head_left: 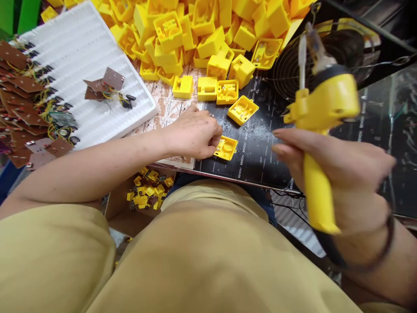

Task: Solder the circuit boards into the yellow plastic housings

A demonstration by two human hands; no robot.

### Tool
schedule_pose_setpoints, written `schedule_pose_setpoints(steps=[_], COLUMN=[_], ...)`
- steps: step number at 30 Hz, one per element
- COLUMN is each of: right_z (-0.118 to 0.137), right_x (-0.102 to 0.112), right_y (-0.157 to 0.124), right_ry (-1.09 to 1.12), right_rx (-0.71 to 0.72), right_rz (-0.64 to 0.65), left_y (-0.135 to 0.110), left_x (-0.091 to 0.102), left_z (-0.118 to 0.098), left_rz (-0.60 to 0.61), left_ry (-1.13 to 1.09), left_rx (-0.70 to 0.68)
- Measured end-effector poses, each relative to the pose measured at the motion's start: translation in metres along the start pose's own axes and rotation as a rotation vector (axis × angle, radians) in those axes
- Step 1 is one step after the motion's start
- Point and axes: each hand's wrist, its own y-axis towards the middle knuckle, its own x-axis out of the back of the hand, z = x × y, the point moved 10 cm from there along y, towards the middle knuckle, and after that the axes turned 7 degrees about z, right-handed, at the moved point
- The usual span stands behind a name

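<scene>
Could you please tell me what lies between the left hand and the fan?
One open yellow case, set askew on the black mat, lies between the left hand and the fan, as the head view shows.

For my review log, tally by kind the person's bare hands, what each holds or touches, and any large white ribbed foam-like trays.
Bare hands: 2 (left hand, right hand)
Yellow open plastic housing at the left hand: 1
Yellow plastic gun-shaped tool in the right hand: 1
White ribbed foam-like tray: 1
Total: 5
</scene>
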Motion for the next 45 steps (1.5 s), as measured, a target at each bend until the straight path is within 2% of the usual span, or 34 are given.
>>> schedule_pose_setpoints(steps=[1, 4, 7, 9, 12, 15, 18, 22, 24, 25, 27, 28, 30, 33, 36, 39, 41, 43, 45], right_z=[0.007, 0.004, -0.013, -0.017, -0.014, -0.007, -0.003, 0.002, 0.007, 0.011, 0.018, 0.022, 0.028, 0.030, 0.030, 0.031, 0.031, 0.031, 0.031], right_x=[-0.006, -0.037, -0.061, -0.069, -0.071, -0.061, -0.050, -0.052, -0.056, -0.057, -0.059, -0.060, -0.062, -0.065, -0.066, -0.066, -0.064, -0.062, -0.059], right_y=[0.008, 0.031, 0.047, 0.053, 0.052, 0.047, 0.048, 0.057, 0.057, 0.056, 0.050, 0.047, 0.043, 0.042, 0.044, 0.044, 0.044, 0.046, 0.050], right_ry=[-0.097, -0.196, -0.167, -0.164, -0.193, -0.235, -0.208, -0.117, -0.106, -0.102, -0.104, -0.106, -0.110, -0.093, -0.061, -0.047, -0.043, -0.037, -0.027], right_rx=[0.086, 0.198, 0.191, 0.179, 0.146, 0.134, 0.190, 0.287, 0.304, 0.311, 0.329, 0.343, 0.369, 0.393, 0.383, 0.362, 0.344, 0.317, 0.291], right_rz=[-0.042, 0.038, 0.147, 0.158, 0.143, 0.104, 0.038, -0.051, -0.086, -0.097, -0.099, -0.095, -0.081, -0.065, -0.065, -0.064, -0.067, -0.079, -0.094], left_y=[-0.002, -0.011, -0.024, -0.029, -0.029, -0.028, -0.030, -0.045, -0.060, -0.069, -0.090, -0.104, -0.125, -0.135, -0.136, -0.121, -0.111, -0.114, -0.123], left_x=[0.000, 0.004, 0.008, 0.003, -0.011, -0.026, -0.036, -0.038, -0.029, -0.021, 0.003, 0.019, 0.046, 0.075, 0.096, 0.088, 0.083, 0.090, 0.105], left_z=[0.000, 0.004, 0.011, 0.011, 0.000, -0.009, -0.008, -0.004, 0.013, 0.028, 0.073, 0.100, 0.147, 0.192, 0.224, 0.245, 0.244, 0.232, 0.213], left_rz=[0.003, -0.038, -0.130, -0.179, -0.284, -0.420, -0.489, -0.457, -0.448, -0.468, -0.521, -0.555, -0.527, -0.415, -0.428, -0.303, -0.236, -0.271, -0.374], left_ry=[0.016, -0.005, -0.052, -0.076, -0.139, -0.151, -0.138, -0.120, -0.123, -0.115, -0.057, -0.005, 0.105, 0.140, 0.169, 0.152, 0.136, 0.129, 0.086], left_rx=[-0.007, -0.048, -0.095, -0.145, -0.286, -0.399, -0.394, -0.374, -0.316, -0.242, -0.001, 0.165, 0.441, 0.628, 0.832, 0.949, 0.908, 0.847, 0.751])
